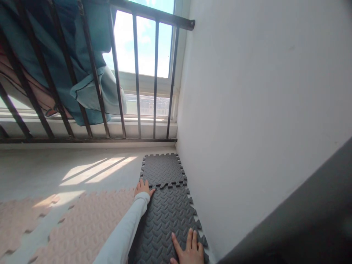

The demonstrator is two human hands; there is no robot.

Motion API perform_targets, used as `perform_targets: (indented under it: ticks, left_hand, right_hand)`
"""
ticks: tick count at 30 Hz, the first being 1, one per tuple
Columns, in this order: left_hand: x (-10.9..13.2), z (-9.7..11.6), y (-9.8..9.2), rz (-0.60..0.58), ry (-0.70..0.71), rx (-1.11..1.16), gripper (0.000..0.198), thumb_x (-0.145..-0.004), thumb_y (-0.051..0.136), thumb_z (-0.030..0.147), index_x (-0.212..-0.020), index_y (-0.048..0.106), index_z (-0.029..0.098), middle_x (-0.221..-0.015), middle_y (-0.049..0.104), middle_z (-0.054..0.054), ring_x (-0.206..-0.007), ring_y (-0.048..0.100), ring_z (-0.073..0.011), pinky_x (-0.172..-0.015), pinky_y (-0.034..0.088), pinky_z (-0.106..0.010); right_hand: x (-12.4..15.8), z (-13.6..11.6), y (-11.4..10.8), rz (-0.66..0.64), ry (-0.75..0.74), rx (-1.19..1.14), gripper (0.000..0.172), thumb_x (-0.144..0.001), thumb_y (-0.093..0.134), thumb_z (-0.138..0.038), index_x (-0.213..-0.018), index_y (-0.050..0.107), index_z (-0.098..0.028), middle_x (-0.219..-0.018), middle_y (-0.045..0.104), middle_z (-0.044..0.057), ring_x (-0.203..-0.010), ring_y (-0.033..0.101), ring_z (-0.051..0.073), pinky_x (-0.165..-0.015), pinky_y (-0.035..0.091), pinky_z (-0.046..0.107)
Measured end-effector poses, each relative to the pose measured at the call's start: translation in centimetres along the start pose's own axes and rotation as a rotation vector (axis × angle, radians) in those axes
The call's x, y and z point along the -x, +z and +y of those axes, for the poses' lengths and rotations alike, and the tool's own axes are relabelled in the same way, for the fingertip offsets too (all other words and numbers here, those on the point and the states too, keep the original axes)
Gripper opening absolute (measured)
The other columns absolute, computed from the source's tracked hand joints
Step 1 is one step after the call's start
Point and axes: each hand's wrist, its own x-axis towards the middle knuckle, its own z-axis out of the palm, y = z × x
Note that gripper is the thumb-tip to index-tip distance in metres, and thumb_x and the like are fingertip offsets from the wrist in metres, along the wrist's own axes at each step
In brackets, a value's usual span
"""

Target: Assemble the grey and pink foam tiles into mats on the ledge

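Observation:
Two dark grey interlocking foam floor tiles lie along the white wall: a far tile [162,169] and a near tile [167,220], joined at a toothed seam. My left hand [143,188], in a white sleeve, rests flat with fingers spread at the left end of that seam. My right hand [188,249] lies flat and open on the near tile at the bottom edge of view. Neither hand holds anything.
Pale pink foam tiles [82,223] lie to the left on the concrete floor [55,165]. A black metal railing [118,91] with hanging teal cloth [82,55] stands before the window. The white wall [247,110] closes the right side.

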Motion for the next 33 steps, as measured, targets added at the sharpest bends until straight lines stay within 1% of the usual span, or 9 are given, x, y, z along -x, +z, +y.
perform_targets:
  ticks: [3, 7, 11, 14, 17, 20, 22, 27, 33]
  left_hand:
    - [0.7, 0.2, 0.2, 0.045, -0.042, -0.004, 0.06, -0.08, 0.04, 0.044, -0.133, 0.033, 0.018, -0.141, 0.026, -0.013, -0.128, 0.026, -0.0266, -0.102, 0.027, -0.036]
    - [3.8, 1.2, 1.6, 0.121, -0.124, -0.012, 0.057, -0.083, 0.033, 0.038, -0.135, 0.028, 0.016, -0.143, 0.02, -0.018, -0.13, 0.022, -0.0286, -0.102, 0.023, -0.044]
    - [6.8, 1.4, 2.4, -0.021, -0.021, 0.01, 0.068, -0.079, 0.033, 0.051, -0.138, 0.018, 0.019, -0.146, 0.011, -0.014, -0.132, 0.013, -0.0306, -0.103, 0.015, -0.054]
    - [8.0, 0.2, 2.0, -0.134, 0.063, 0.022, 0.08, -0.073, 0.034, 0.061, -0.138, 0.015, 0.019, -0.147, 0.006, -0.01, -0.134, 0.006, -0.0284, -0.105, 0.009, -0.052]
    - [8.6, -1.4, 1.4, -0.231, 0.142, 0.011, 0.095, -0.064, 0.039, 0.069, -0.139, 0.01, 0.019, -0.147, 0.0, -0.007, -0.134, -0.002, -0.0245, -0.108, 0.005, -0.047]
    - [8.9, -2.5, 1.2, -0.312, 0.222, 0.015, 0.106, -0.055, 0.047, 0.07, -0.138, 0.006, 0.02, -0.146, -0.005, -0.006, -0.134, -0.007, -0.0238, -0.108, 0.002, -0.047]
    - [8.8, -2.8, 1.2, -0.355, 0.253, 0.021, 0.111, -0.05, 0.051, 0.07, -0.138, 0.006, 0.021, -0.146, -0.007, -0.006, -0.133, -0.008, -0.0249, -0.107, 0.001, -0.048]
    - [8.7, -2.8, 1.3, -0.383, 0.266, 0.031, 0.114, -0.047, 0.053, 0.069, -0.138, 0.004, 0.021, -0.145, -0.01, -0.006, -0.132, -0.011, -0.027, -0.106, -0.002, -0.051]
    - [8.9, -2.9, 1.3, -0.373, 0.262, 0.049, 0.113, -0.047, 0.055, 0.067, -0.138, 0.005, 0.022, -0.146, -0.01, -0.005, -0.132, -0.012, -0.0261, -0.106, -0.002, -0.051]
  right_hand:
    - [0.5, -0.4, -0.5, 0.0, -0.014, -0.009, 0.065, -0.068, 0.047, -0.065, -0.127, 0.029, -0.046, -0.14, 0.028, 0.01, -0.126, 0.02, 0.041, -0.088, 0.025, 0.063]
    - [1.4, -1.3, -1.7, 0.049, 0.034, 0.023, 0.064, -0.069, 0.046, -0.065, -0.127, 0.031, -0.045, -0.139, 0.03, 0.01, -0.126, 0.021, 0.041, -0.09, 0.023, 0.062]
    - [2.0, -2.1, -3.0, 0.005, 0.044, 0.054, 0.06, -0.071, 0.047, -0.061, -0.127, 0.03, -0.046, -0.138, 0.032, 0.012, -0.126, 0.024, 0.04, -0.09, 0.023, 0.059]
    - [1.3, -2.6, -4.4, -0.02, 0.096, 0.081, 0.062, -0.069, 0.055, -0.055, -0.127, 0.036, -0.042, -0.134, 0.038, 0.013, -0.122, 0.032, 0.038, -0.089, 0.028, 0.056]
    - [-0.9, -2.8, -6.6, 0.02, 0.126, 0.034, 0.053, -0.076, 0.05, -0.042, -0.127, 0.04, -0.033, -0.131, 0.042, 0.015, -0.119, 0.039, 0.029, -0.09, 0.033, 0.046]
    - [-4.4, -2.4, -8.7, 0.088, 0.157, -0.019, 0.06, -0.078, 0.049, -0.035, -0.134, 0.029, -0.029, -0.141, 0.025, 0.014, -0.126, 0.029, 0.026, -0.092, 0.034, 0.041]
    - [-6.8, -1.8, -9.4, 0.149, 0.205, -0.014, 0.063, -0.078, 0.05, -0.033, -0.136, 0.025, -0.026, -0.142, 0.02, 0.016, -0.128, 0.025, 0.026, -0.093, 0.034, 0.039]
    - [-11.1, -0.7, -9.2, 0.194, 0.221, -0.033, 0.065, -0.08, 0.046, -0.036, -0.136, 0.024, -0.012, -0.142, 0.02, 0.019, -0.128, 0.027, 0.025, -0.099, 0.028, 0.035]
    - [-13.3, -1.1, -8.5, 0.244, 0.124, -0.044, 0.06, -0.081, 0.036, -0.025, -0.134, 0.022, 0.0, -0.143, 0.018, 0.017, -0.13, 0.02, 0.022, -0.106, 0.018, 0.032]
